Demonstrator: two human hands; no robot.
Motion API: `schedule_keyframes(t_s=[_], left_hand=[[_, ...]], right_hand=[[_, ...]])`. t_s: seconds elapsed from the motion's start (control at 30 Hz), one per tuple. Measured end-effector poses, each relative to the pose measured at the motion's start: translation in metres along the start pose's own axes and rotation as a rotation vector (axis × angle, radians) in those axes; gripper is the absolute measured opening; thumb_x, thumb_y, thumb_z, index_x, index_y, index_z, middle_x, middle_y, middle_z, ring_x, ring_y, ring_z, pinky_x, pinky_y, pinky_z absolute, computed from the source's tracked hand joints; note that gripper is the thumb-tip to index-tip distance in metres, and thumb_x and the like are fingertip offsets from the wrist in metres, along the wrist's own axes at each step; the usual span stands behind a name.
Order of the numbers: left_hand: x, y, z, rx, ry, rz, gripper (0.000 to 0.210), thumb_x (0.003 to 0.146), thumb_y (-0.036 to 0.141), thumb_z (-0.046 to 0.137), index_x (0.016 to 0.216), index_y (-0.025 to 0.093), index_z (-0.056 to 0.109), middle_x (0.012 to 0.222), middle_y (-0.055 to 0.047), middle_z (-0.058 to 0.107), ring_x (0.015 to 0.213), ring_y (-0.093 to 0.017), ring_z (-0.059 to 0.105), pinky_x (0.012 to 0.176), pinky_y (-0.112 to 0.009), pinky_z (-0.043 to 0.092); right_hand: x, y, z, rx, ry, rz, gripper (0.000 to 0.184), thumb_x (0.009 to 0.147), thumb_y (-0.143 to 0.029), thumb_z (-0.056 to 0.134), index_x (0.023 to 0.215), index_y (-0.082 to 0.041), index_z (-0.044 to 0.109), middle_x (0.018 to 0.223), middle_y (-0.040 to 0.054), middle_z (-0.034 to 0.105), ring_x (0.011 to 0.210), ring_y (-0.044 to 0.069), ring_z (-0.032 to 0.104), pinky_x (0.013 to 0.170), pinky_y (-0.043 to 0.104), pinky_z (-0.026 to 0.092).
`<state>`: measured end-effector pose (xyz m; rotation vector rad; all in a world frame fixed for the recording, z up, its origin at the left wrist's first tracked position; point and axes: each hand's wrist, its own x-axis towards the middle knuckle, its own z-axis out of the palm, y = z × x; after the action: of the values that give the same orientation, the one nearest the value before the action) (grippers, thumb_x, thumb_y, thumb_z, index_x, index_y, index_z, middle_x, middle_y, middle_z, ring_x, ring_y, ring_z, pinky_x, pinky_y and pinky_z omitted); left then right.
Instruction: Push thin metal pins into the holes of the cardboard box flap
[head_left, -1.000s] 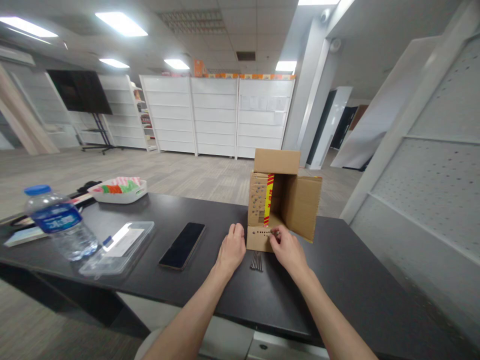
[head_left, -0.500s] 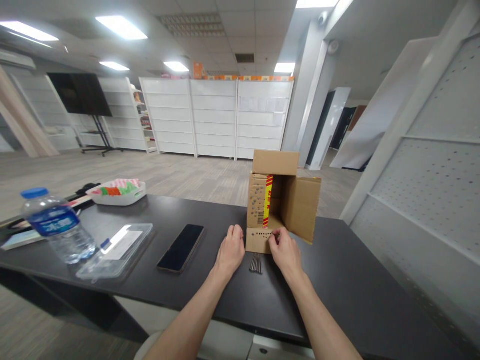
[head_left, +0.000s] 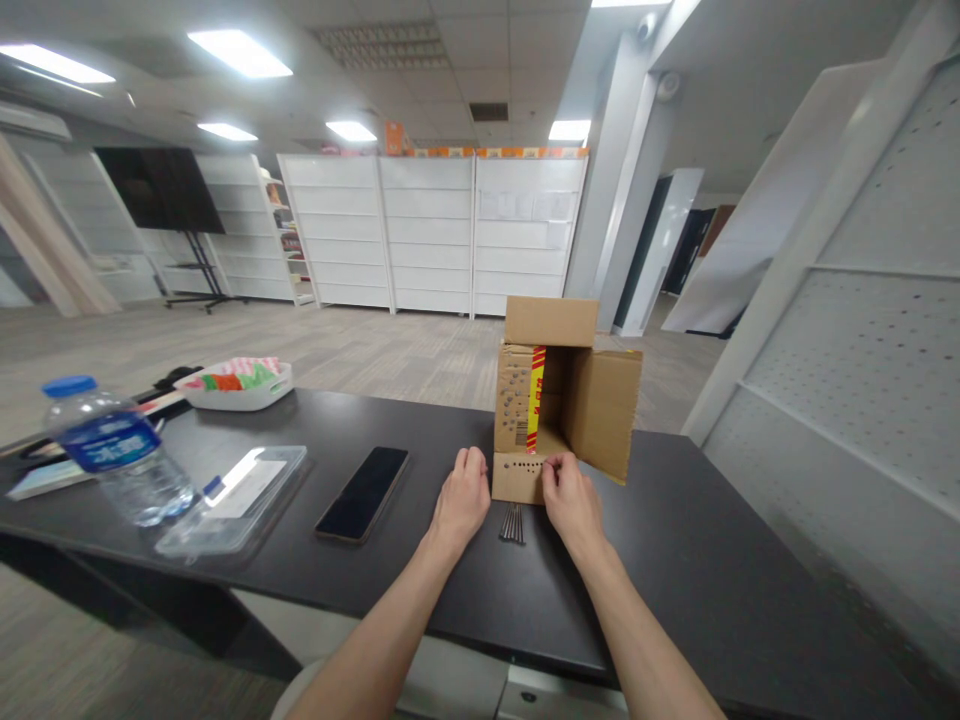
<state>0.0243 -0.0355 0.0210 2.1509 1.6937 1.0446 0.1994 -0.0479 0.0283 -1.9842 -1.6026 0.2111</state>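
Observation:
An open cardboard box (head_left: 517, 410) stands on the dark table, its flaps spread and a red-and-yellow tape strip on one flap. Rows of small holes mark its lower front flap (head_left: 516, 485), and what look like screw heads dot the left flap. My right hand (head_left: 570, 492) is closed in a pinch against the lower flap's right part; what the fingertips hold, if anything, is hidden. Curled beside the box's left edge, my left hand (head_left: 463, 495) rests on the table, its fingers' contents unseen. Several long screws (head_left: 512, 524) lie in a bunch between the hands.
To the left lie a phone (head_left: 362, 494) and a clear plastic case (head_left: 234, 502). A water bottle (head_left: 116, 450) tilts over that case. Farther back is a white basket (head_left: 236, 392) with colourful items. A perforated panel (head_left: 862, 370) stands on the right.
Both hands stay nearly in place. The right fingertips have shifted very slightly on the lower flap; the box and the screws look the same.

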Motion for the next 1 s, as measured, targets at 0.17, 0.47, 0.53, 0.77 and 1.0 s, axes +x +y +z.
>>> schedule_keyframes(t_s=[0.17,0.47,0.53,0.77,1.0], left_hand=[[0.0,-0.0004,0.0004,-0.005,0.004,0.003,0.017,0.089,0.007,0.037,0.086,0.023,0.042,0.095,-0.004,0.053,0.091,-0.017,0.061,0.081,-0.029,0.048],[0.0004,-0.0019,0.001,-0.017,0.0,0.012,0.018,0.089,0.007,0.036,0.086,0.023,0.042,0.095,-0.004,0.053,0.093,-0.018,0.06,0.085,-0.03,0.049],[0.0005,-0.0018,0.0009,-0.015,0.0,0.009,0.017,0.089,0.007,0.036,0.086,0.023,0.042,0.095,-0.004,0.053,0.093,-0.018,0.06,0.085,-0.031,0.049],[-0.0002,-0.0004,-0.0007,-0.016,0.002,0.01,0.017,0.09,0.007,0.037,0.087,0.023,0.043,0.095,-0.005,0.053,0.091,-0.018,0.061,0.083,-0.03,0.049],[0.0002,0.0006,-0.0014,-0.002,-0.004,0.01,0.017,0.09,0.007,0.036,0.086,0.022,0.043,0.095,-0.005,0.054,0.092,-0.017,0.06,0.083,-0.029,0.048]], right_hand=[[-0.0018,-0.0012,-0.0019,0.031,-0.006,0.009,0.023,0.099,-0.031,0.038,0.105,-0.021,0.058,0.09,0.0053,0.069,0.083,0.021,0.064,0.061,0.028,0.029],[-0.0008,0.0031,0.0023,0.1,0.012,0.011,0.02,0.094,-0.033,0.044,0.104,-0.022,0.057,0.085,0.0031,0.069,0.081,0.02,0.064,0.062,0.027,0.032],[-0.0009,0.0039,0.0031,0.101,0.012,0.001,0.019,0.093,-0.032,0.046,0.105,-0.022,0.057,0.083,0.0024,0.069,0.08,0.02,0.064,0.061,0.027,0.032],[-0.0021,0.0042,0.0028,0.095,0.015,-0.014,0.019,0.093,-0.03,0.044,0.106,-0.022,0.056,0.087,0.0035,0.07,0.079,0.02,0.064,0.06,0.028,0.029],[-0.0018,0.005,0.0038,0.107,0.027,-0.027,0.019,0.094,-0.029,0.044,0.105,-0.022,0.056,0.087,0.0039,0.07,0.08,0.02,0.064,0.06,0.028,0.029]])
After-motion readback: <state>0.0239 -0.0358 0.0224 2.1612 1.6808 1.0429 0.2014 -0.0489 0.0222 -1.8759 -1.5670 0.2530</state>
